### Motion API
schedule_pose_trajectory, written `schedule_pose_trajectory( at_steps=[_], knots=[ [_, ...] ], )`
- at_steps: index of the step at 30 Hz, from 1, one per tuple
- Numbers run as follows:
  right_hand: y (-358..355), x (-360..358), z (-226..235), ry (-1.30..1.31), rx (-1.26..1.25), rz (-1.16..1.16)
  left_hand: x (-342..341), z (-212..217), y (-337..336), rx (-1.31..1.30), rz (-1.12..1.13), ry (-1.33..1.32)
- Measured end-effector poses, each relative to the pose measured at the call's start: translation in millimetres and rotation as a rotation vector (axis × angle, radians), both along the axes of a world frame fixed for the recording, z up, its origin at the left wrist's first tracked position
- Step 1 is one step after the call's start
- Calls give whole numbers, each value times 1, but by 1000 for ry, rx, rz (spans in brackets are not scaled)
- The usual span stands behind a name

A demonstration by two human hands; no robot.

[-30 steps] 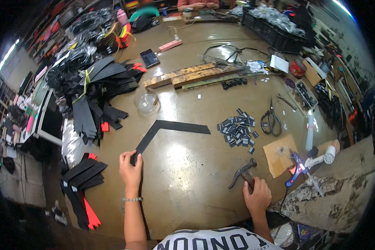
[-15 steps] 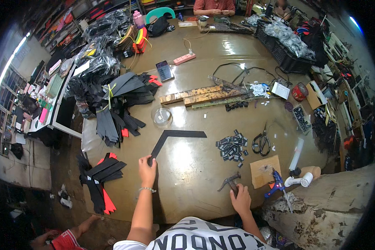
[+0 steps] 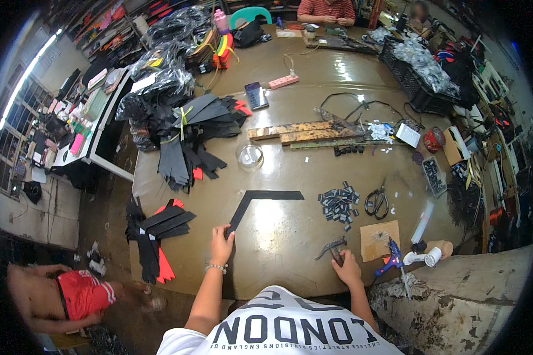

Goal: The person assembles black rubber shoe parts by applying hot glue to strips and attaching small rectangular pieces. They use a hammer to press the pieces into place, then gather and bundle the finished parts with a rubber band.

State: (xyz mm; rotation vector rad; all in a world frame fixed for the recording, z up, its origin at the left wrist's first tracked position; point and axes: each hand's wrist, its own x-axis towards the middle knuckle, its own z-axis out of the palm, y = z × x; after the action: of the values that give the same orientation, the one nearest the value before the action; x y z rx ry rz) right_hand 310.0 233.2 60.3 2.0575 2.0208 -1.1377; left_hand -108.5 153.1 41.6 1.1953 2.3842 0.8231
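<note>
1. While a stack of black and red cut strips (image 3: 160,228) lies at the left edge of the brown table (image 3: 278,260), the left hand (image 3: 222,244) rests just to the right of it, fingers bent down on the near end of an angled black strip (image 3: 260,201).
2. The hand presses or pinches this end; a full grip around it I cannot tell.
3. The black strip lies flat on the table, goes up from the hand, then bends to the right.
4. Behind it, a small clear round dish (image 3: 249,155) stands, and beyond that lie long wooden boards (image 3: 302,133).
5. Right of the strip's far end is a heap of small dark clips (image 3: 339,203).
6. The right hand (image 3: 346,270) is near the table's front edge, closed around the handle of a hammer (image 3: 331,248), whose head lies on the table.
7. Just to the right is a piece of brown cardboard (image 3: 379,239), and black scissors (image 3: 376,201) lie behind it.
8. A blue glue gun (image 3: 392,260) lies at the far right, near white tubes (image 3: 423,257).
</note>
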Motion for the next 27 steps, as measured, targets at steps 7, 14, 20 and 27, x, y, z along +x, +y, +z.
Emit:
schedule_pose_trajectory(
  at_steps=[7, 14, 20, 27],
  knots=[
    [8, 2, -10, 23, 3, 21, -3, -11, -14, 110, 35, -123],
    [10, -12, 2, -90, -80, -25, -15, 12, -12, -48, -61, -61],
    [31, -78, 59, -307, 321, -100, -21, 21, -23, -168, -125, 4],
    [134, -202, 97, 150, 358, 231, -41, 7, -26, -116, -272, 229]
  ],
)
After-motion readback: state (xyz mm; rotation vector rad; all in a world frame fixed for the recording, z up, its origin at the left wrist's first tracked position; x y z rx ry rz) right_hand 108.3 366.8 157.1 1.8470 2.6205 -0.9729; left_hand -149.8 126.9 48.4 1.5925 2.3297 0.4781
